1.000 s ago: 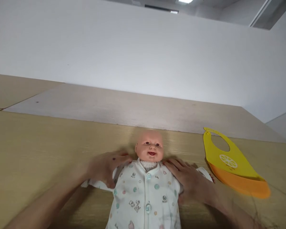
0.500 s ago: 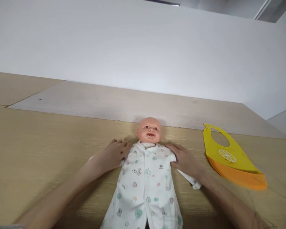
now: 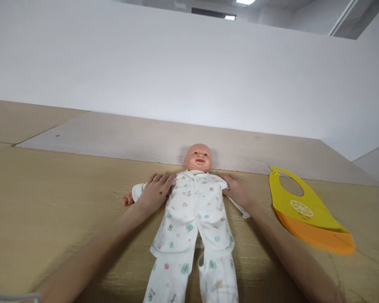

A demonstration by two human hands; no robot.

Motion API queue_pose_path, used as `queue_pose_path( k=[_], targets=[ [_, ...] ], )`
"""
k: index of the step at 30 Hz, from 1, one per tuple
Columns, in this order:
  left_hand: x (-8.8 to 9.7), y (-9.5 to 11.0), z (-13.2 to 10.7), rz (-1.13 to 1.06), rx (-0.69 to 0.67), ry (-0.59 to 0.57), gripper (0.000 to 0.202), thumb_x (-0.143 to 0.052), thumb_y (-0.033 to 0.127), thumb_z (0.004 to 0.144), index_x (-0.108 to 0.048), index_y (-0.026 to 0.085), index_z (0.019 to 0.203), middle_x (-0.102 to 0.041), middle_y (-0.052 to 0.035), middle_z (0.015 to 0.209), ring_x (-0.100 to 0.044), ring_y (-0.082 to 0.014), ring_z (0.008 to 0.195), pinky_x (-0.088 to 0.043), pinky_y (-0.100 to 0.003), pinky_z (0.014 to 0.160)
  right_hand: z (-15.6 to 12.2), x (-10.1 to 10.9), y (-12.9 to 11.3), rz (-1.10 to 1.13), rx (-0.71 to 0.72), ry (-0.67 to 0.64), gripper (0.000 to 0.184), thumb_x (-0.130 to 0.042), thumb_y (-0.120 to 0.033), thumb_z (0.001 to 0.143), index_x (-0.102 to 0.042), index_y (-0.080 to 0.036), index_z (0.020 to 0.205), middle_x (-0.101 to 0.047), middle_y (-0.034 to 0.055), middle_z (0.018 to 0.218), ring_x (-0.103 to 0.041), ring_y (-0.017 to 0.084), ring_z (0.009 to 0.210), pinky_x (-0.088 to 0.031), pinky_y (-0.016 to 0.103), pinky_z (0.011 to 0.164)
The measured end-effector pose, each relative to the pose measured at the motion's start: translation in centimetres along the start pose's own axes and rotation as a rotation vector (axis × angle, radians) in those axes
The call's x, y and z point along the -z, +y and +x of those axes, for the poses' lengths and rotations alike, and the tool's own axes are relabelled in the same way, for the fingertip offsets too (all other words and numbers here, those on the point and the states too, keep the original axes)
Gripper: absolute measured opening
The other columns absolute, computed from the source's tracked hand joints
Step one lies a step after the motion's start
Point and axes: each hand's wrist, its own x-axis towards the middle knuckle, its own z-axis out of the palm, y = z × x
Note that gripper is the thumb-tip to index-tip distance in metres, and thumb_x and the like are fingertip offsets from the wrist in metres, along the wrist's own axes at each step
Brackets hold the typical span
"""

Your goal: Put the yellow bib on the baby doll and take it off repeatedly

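A baby doll (image 3: 199, 158) with a bald head lies on its back on the table, head towards the far side. It wears a white printed jacket (image 3: 194, 210) and matching trousers (image 3: 167, 273). My left hand (image 3: 156, 193) is closed round the doll's upper arm at the left shoulder in view, thumb under and out of sight. Beyond it, one small doll hand (image 3: 128, 199) pokes from a sleeve. My right hand (image 3: 238, 194) grips the opposite upper arm, and the sleeve (image 3: 240, 208) trails below it. The doll's feet are outside the view.
To the right on the wooden table (image 3: 66, 202) lies a yellow bib (image 3: 301, 202) with an orange pocket (image 3: 322, 240). A pale board (image 3: 145, 134) runs along the back, against a white wall (image 3: 177, 71).
Both hands and the doll have shifted away from me, towards the back board. The trousers and one doll hand have come into view. The bib has stayed in place.
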Motion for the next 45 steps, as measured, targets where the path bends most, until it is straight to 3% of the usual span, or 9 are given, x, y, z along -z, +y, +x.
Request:
queue_pose_path(
  k=[4, 8, 18, 25, 34, 37, 41, 43, 45],
  targets=[
    [-2.1, -1.0, 0.1, 0.022, 0.047, 0.184, 0.039, -0.039, 0.009, 0.088, -0.056, 0.014, 0.123, -0.067, -0.0139, 0.113, -0.058, -0.0275, 0.101, -0.039, -0.045, 0.097, 2.3, -0.1, 0.9, -0.067, -0.029, 0.033, 0.044, -0.055, -0.024, 0.081, -0.055, -0.018, 0.125, -0.064, 0.0086, 0.116, -0.059, 0.024, 0.105, -0.04, 0.029, 0.082],
    [-3.2, -1.8, 0.9, 0.041, 0.071, 0.273, 0.034, -0.041, 0.013, 0.089, -0.059, 0.015, 0.118, -0.069, -0.0121, 0.108, -0.059, -0.0266, 0.1, -0.039, -0.044, 0.098, 4.2, -0.6, 1.2, -0.119, -0.036, 0.069, 0.04, -0.054, -0.027, 0.082, -0.057, -0.019, 0.121, -0.064, 0.0083, 0.113, -0.06, 0.024, 0.101, -0.038, 0.029, 0.075],
    [-4.4, -2.8, 4.8, 0.127, 0.205, 0.298, 0.03, -0.041, 0.02, 0.091, -0.06, 0.015, 0.115, -0.065, -0.0146, 0.115, -0.054, -0.03, 0.102, -0.035, -0.047, 0.096, 8.1, -1.2, 1.3, -0.132, -0.113, 0.121, 0.035, -0.053, -0.033, 0.084, -0.057, -0.024, 0.118, -0.065, 0.0057, 0.112, -0.062, 0.023, 0.098, -0.034, 0.027, 0.064],
    [-4.1, -2.7, 6.9, 0.069, 0.33, 0.206, 0.032, -0.036, 0.018, 0.092, -0.06, 0.018, 0.114, -0.062, -0.0168, 0.115, -0.052, -0.0302, 0.105, -0.034, -0.048, 0.092, 10.1, -0.9, 1.7, -0.164, -0.106, 0.104, 0.037, -0.052, -0.034, 0.086, -0.055, -0.023, 0.121, -0.064, 0.0081, 0.115, -0.06, 0.022, 0.102, -0.04, 0.025, 0.071],
    [-4.5, -3.2, 7.3, 0.09, 0.42, 0.312, 0.032, -0.037, 0.025, 0.093, -0.058, 0.015, 0.116, -0.057, -0.0187, 0.121, -0.049, -0.034, 0.108, -0.035, -0.047, 0.088, 10.1, -0.2, 2.5, -0.158, -0.107, 0.093, 0.047, -0.057, -0.038, 0.084, -0.051, -0.021, 0.128, -0.062, 0.0111, 0.119, -0.057, 0.023, 0.108, -0.041, 0.028, 0.082],
    [-4.4, -3.0, 6.8, 0.057, 0.443, 0.267, 0.033, -0.033, 0.023, 0.094, -0.056, 0.013, 0.114, -0.059, -0.0193, 0.112, -0.054, -0.0321, 0.102, -0.039, -0.042, 0.08, 9.4, 0.5, 3.7, -0.083, -0.182, -0.015, 0.061, -0.064, -0.047, 0.077, -0.048, -0.021, 0.13, -0.06, 0.0116, 0.121, -0.056, 0.026, 0.112, -0.042, 0.031, 0.084],
    [-4.1, -2.4, 6.2, -0.1, 0.51, 0.046, 0.028, -0.033, 0.025, 0.094, -0.057, 0.016, 0.106, -0.066, -0.012, 0.094, -0.061, -0.0258, 0.083, -0.039, -0.034, 0.064, 8.9, 1.1, 5.1, -0.061, -0.274, -0.099, 0.054, -0.061, -0.047, 0.076, -0.052, -0.018, 0.121, -0.062, 0.0125, 0.118, -0.059, 0.029, 0.108, -0.044, 0.034, 0.079],
    [-3.8, -2.2, 6.2, -0.152, 0.518, -0.03, 0.024, -0.038, 0.023, 0.093, -0.059, 0.017, 0.102, -0.068, -0.0099, 0.092, -0.063, -0.0242, 0.081, -0.039, -0.033, 0.064, 8.8, 1.0, 5.4, -0.079, -0.293, -0.108, 0.051, -0.058, -0.045, 0.079, -0.052, -0.019, 0.121, -0.062, 0.013, 0.119, -0.059, 0.029, 0.107, -0.044, 0.035, 0.077],
    [-3.6, -2.1, 6.2, -0.168, 0.512, -0.024, 0.019, -0.043, 0.021, 0.089, -0.061, 0.017, 0.095, -0.068, -0.01, 0.094, -0.062, -0.0233, 0.086, -0.04, -0.033, 0.069, 8.8, 0.8, 5.4, -0.109, -0.286, -0.097, 0.048, -0.055, -0.041, 0.082, -0.051, -0.019, 0.124, -0.061, 0.0139, 0.12, -0.058, 0.03, 0.108, -0.044, 0.036, 0.078]
  ],
)
